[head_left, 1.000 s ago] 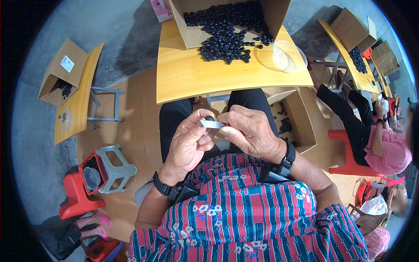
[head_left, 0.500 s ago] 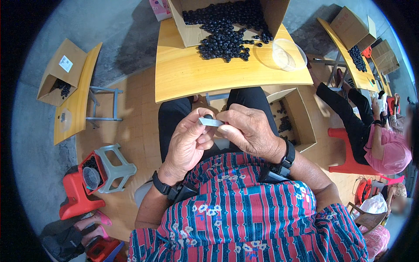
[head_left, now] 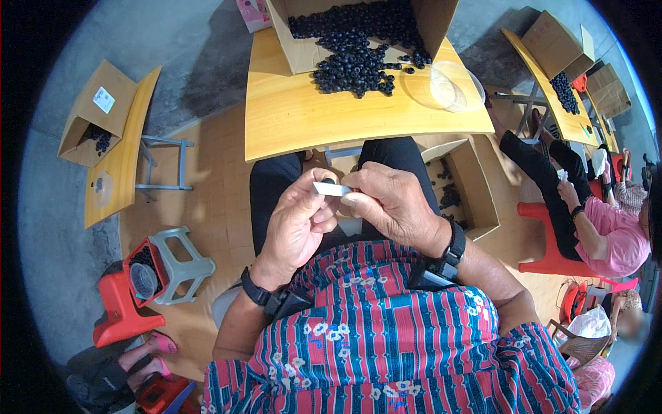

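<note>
In front of my lap, my left hand (head_left: 296,224) pinches a small round black part (head_left: 328,181) between thumb and fingertips. My right hand (head_left: 394,204) grips a flat silvery blade (head_left: 332,189) with a slanted tip that points left. The blade lies across the black part, close to my left thumb; whether its edge touches the part I cannot tell. Beyond my hands, a heap of similar black parts (head_left: 355,72) spills from a tipped cardboard box (head_left: 441,24) onto the yellow table (head_left: 303,124). A clear round plastic tub (head_left: 458,86) lies at the table's right.
An open cardboard box (head_left: 483,186) with black parts stands on the floor by my right leg. At left are a grey stool (head_left: 185,265), a red bin (head_left: 160,259) and another table (head_left: 131,162). A co-worker in pink (head_left: 607,231) sits at right.
The blade has tilted slightly, its face now brighter, while both my hands stay almost in place. At right, the co-worker in pink has moved their arms and leaned.
</note>
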